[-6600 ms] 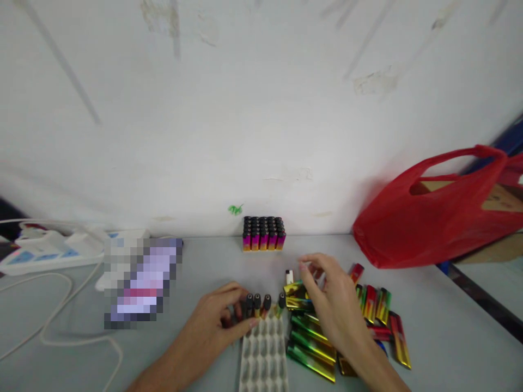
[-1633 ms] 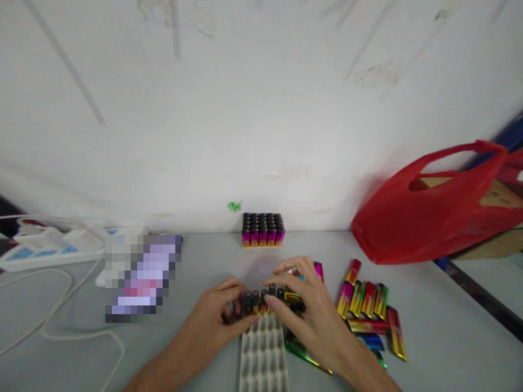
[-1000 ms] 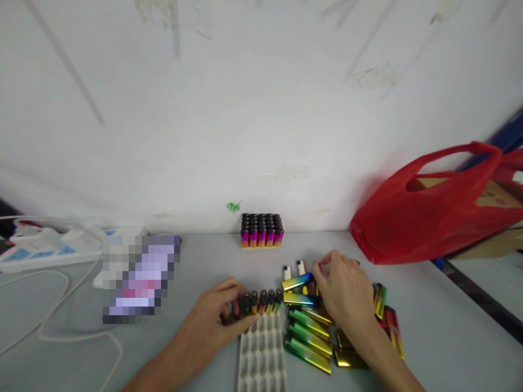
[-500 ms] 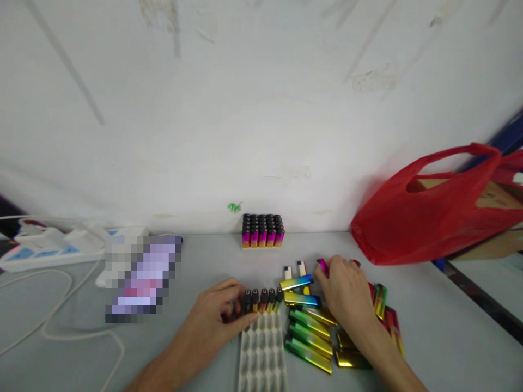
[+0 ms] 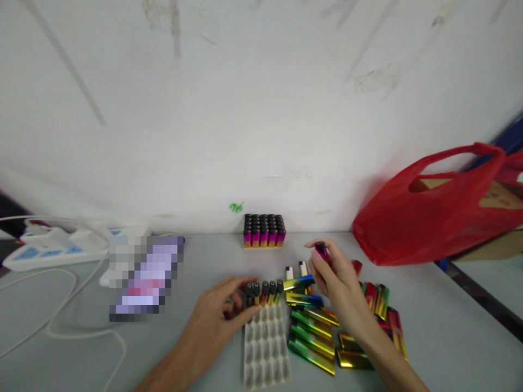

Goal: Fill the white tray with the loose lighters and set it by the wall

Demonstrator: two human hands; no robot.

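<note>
In my right hand (image 5: 337,277) is a purple lighter (image 5: 321,250), its black top up between thumb and fingers, raised above the loose pile. My left hand (image 5: 223,310) grips the upper left corner of a white plastic tray (image 5: 267,348) with rows of slots. Along the tray's far end one row of lighters (image 5: 265,293) stands upright, black tops up, beside my left fingertips. Right of the tray lie green-and-gold lighters (image 5: 312,340) and blue-and-yellow ones (image 5: 304,300). Red-and-gold lighters (image 5: 396,332) lie partly behind my right forearm.
A block of purple-and-orange lighters (image 5: 264,232) stands against the wall. To the left are a phone (image 5: 149,277), a power strip (image 5: 57,247) and a white cable (image 5: 81,336). A red bag (image 5: 425,218) with cardboard inside sits at the right.
My right hand has lifted the purple lighter from the pile and turned it more upright. The tray and my left hand have shifted slightly away from me.
</note>
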